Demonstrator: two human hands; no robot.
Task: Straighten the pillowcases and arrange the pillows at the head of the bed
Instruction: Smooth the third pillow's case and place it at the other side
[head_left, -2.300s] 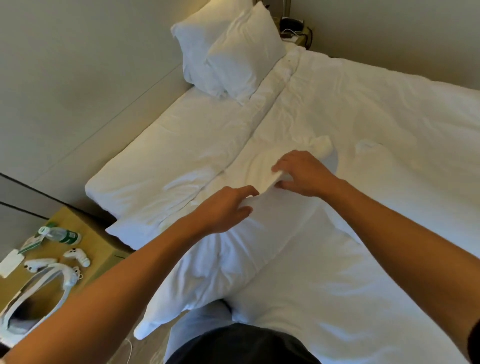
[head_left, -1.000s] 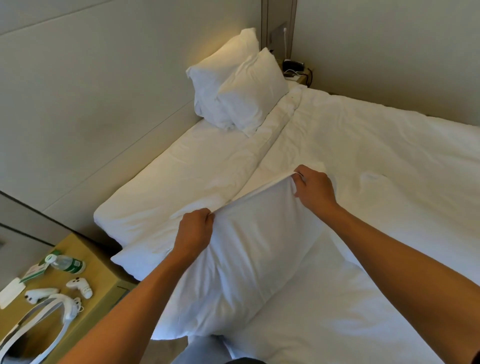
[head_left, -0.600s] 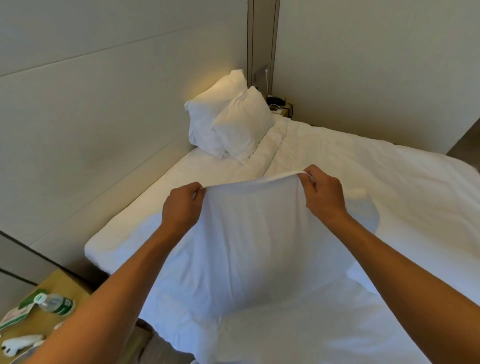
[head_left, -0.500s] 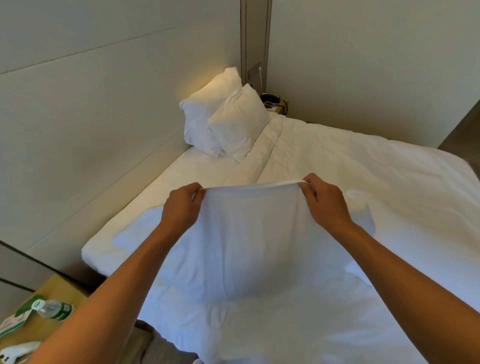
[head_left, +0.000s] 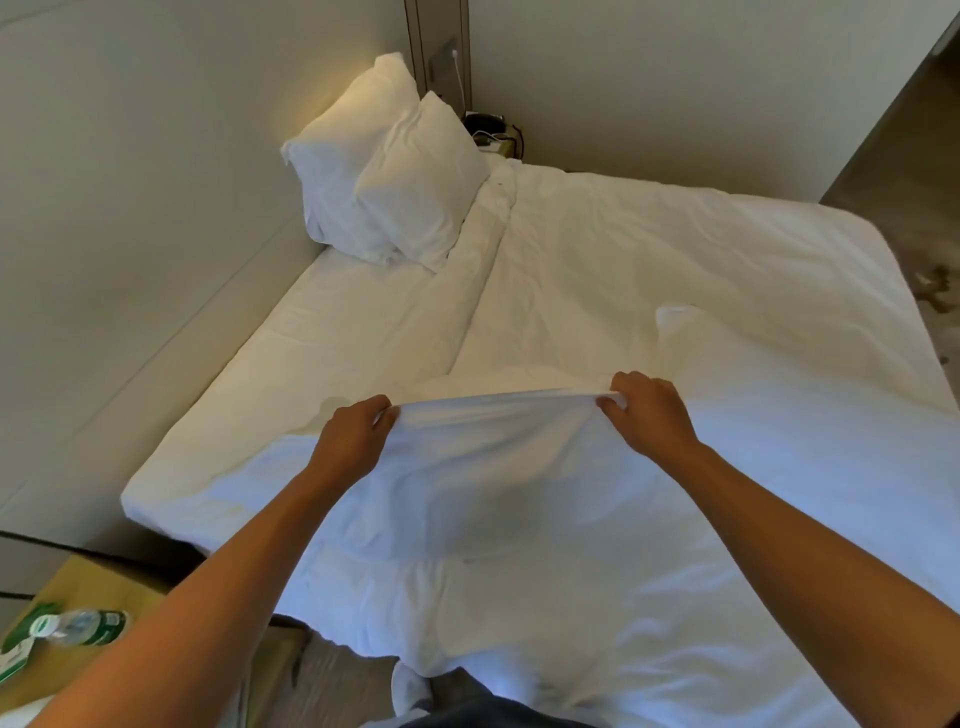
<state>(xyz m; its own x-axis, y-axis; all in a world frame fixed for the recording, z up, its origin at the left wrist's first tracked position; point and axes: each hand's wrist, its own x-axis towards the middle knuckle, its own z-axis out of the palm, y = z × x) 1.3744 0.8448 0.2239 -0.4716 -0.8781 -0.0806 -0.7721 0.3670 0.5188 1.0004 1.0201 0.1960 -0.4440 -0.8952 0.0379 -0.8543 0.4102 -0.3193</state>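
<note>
The wide white-sheeted bed runs along the wall, its sheet bare between the near end and two plump white pillows leaning at the far corner. A white cased pillow hangs over the near edge, its top hem pinched taut between the left hand and right hand.

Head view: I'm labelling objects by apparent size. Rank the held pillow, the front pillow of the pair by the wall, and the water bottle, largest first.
1. Held pillow, though being nearest the camera inflates it.
2. Front pillow by the wall, farther off, so the two may really be alike in size.
3. Water bottle, clearly smallest.
</note>
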